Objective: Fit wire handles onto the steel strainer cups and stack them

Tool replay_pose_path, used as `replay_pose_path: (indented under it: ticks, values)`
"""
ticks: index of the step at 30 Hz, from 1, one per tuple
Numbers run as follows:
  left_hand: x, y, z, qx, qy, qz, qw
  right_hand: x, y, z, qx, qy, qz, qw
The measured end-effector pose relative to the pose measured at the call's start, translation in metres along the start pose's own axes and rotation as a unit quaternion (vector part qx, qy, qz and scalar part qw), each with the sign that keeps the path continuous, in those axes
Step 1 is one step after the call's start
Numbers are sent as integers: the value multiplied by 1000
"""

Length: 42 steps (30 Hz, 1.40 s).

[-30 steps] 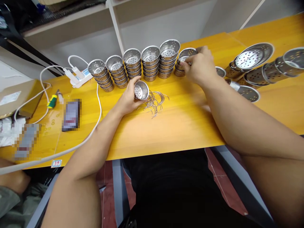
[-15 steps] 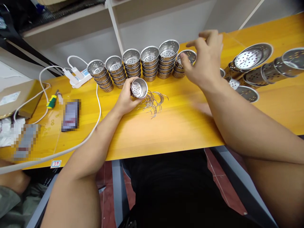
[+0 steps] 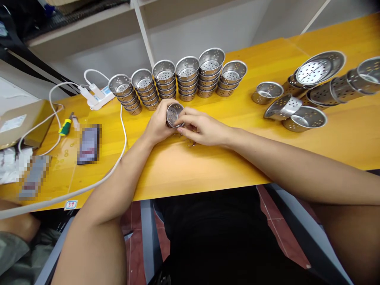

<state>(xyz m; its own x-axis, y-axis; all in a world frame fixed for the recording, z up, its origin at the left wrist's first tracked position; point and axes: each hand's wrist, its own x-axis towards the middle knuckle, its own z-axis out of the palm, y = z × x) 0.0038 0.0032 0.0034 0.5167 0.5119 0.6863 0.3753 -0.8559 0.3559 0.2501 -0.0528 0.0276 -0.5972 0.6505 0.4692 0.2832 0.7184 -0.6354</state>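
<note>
So there's one perforated metal cup dead centre of the frame, tilted, mouth showing, and the left hand has its fingers wrapped snugly round the side. The right hand is right up against it, fingers bent and fairly close together at the rim; can't tell if they're pinching anything. A few thin wires poke out under that hand, mostly hidden, so no count. Upper middle of the bench I get six upright stacks in a row, the rightmost shorter than its neighbour. Upper right: three loose cups, one of them tipped, plus two leaning stacks behind. Over on the left, one green-and-yellow screwdriver, two pixelated rectangles and one power strip with two plugs.
</note>
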Motion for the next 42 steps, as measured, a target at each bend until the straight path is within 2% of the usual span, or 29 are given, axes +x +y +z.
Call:
replay_pose_path:
  ticks: [3, 5, 9, 17, 28, 32, 36, 39, 42]
  values:
    - [0, 2, 0, -10, -26, -18, 999, 1, 1, -6, 13, 76, 21, 997]
    - [1, 1, 1, 0, -28, 1, 1000, 2, 3, -10, 3, 104, 35, 994]
    - [1, -3, 4, 35, -16, 24, 999, 1, 12, -12, -20, 113, 47, 992]
    - [-1, -8, 7, 28, -28, -5, 999, 2, 18, -11, -22, 117, 12, 993]
    - [-1, -8, 8, 30, -28, -20, 999, 2, 25, -10, 19, 125, 13, 992]
    - [-1, -10, 8, 33, -20, -17, 999, 3, 22, -8, -1, 159, 8, 987]
    - [-3, -14, 2, 30, -8, -10, 999, 2, 27, -13, -7, 209, 41, 977]
    - [-4, -14, -1, 31, -11, -46, 998, -2, 44, -23, 2, 177, 58, 982]
    - [-4, -10, -3, 24, -17, -90, 995, -8, 58, -29, -26, 82, 41, 995]
